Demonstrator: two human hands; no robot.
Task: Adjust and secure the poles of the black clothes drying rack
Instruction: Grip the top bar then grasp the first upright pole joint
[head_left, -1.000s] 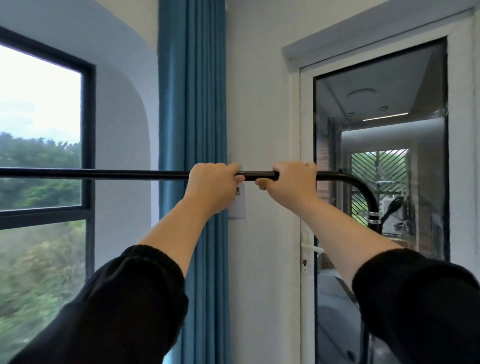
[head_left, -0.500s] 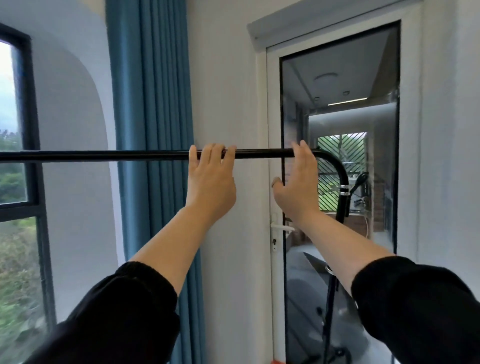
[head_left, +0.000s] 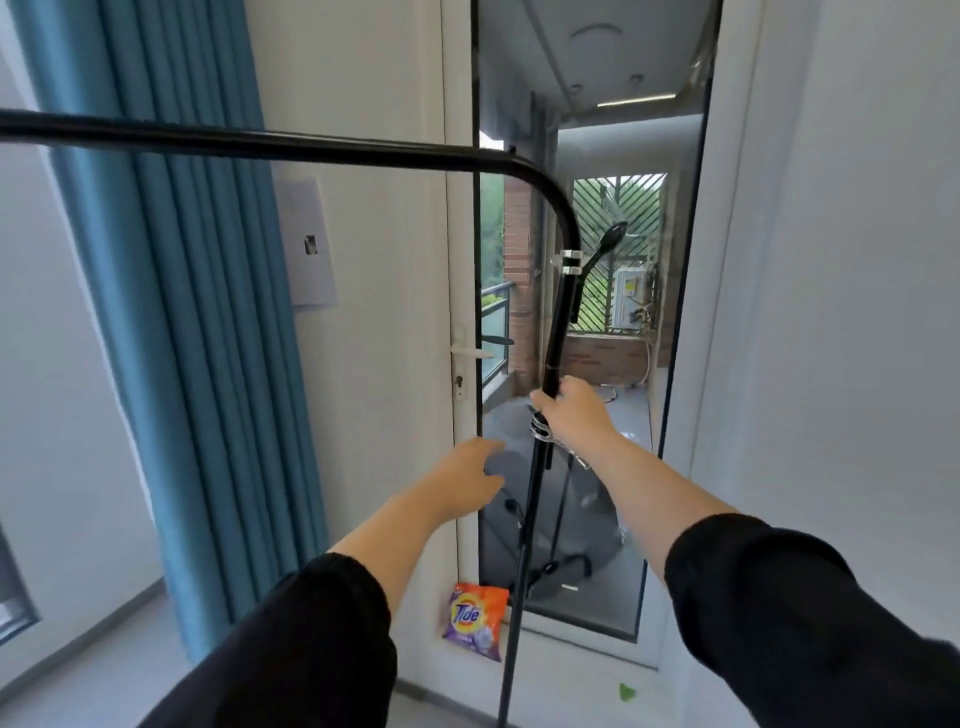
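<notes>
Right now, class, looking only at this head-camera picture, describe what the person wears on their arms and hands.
Both arms wear loose black long sleeves, the left sleeve and right sleeve pushed up so the forearms are bare. The cuffs look gathered and plain, without visible logos or markings. The left hand and right hand are bare: no gloves, and no watch or rings can be seen.

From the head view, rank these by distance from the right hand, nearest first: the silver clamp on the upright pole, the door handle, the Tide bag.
1. Silver clamp: on the upright pole, touching the right hand.
2. Door handle: left, on the door frame.
3. Tide bag: far below, on the floor.
</notes>
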